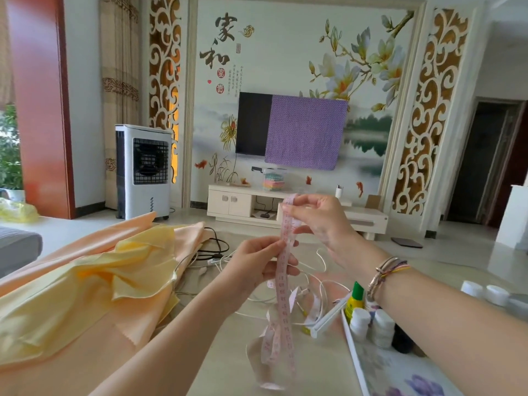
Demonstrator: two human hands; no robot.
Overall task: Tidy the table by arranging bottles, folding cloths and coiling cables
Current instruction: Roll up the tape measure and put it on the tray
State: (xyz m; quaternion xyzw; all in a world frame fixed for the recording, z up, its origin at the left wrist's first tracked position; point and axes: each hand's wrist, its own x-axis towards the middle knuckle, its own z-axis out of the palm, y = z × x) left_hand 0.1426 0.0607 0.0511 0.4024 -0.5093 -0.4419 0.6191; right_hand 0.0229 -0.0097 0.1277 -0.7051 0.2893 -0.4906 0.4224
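Head cam view, mid-frame: I'm holding the pink measuring tape (pixel 286 270) up over the counter (pixel 228 352). My right hand (pixel 317 221) pinches its top end, just right of centre, and my left hand (pixel 257 261) pinches it a bit lower down. The tape's long axis runs pretty much straight up and down, top end up at my right fingers, and the tail drops to a loose pile on the counter at lower centre.

To coil it well, I figure I keep it taut between both hands, wind flat loops around my fingers, and don't let it twist. White cables (pixel 314 284) sit tangled right behind it, so I'd lift clear of those. Yellow cloth (pixel 120 270) is at left, bottles (pixel 371 327) at lower right.
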